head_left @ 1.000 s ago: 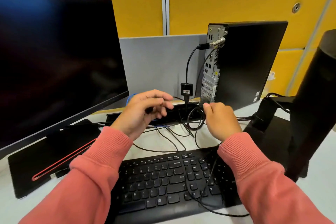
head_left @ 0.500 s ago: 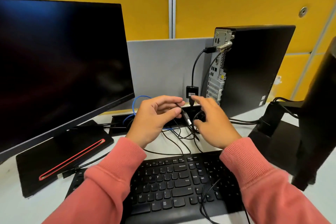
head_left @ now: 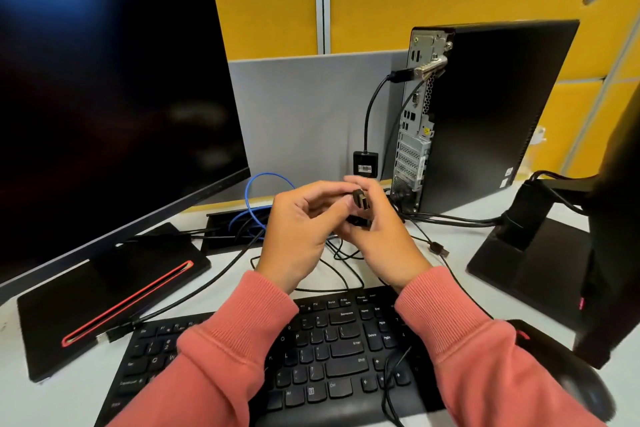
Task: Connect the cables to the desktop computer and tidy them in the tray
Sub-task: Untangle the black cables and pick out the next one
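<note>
Where my hands worked low among the cables half a second ago, both are now raised: left hand (head_left: 298, 236) pinches one black cable plug (head_left: 360, 199), right hand (head_left: 379, 236) curled around it below. Behind stands one desktop computer (head_left: 485, 114), one cable tray (head_left: 235, 229), two monitors.

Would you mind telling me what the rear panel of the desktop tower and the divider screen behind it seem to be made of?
The tower's rear panel looks like bare sheet metal: silvery, glinting, punched with vent holes and slot covers. The divider screen looks fabric-covered, probably felt over board: flat matte grey with no shine, though its weave is too fine to confirm.
</note>
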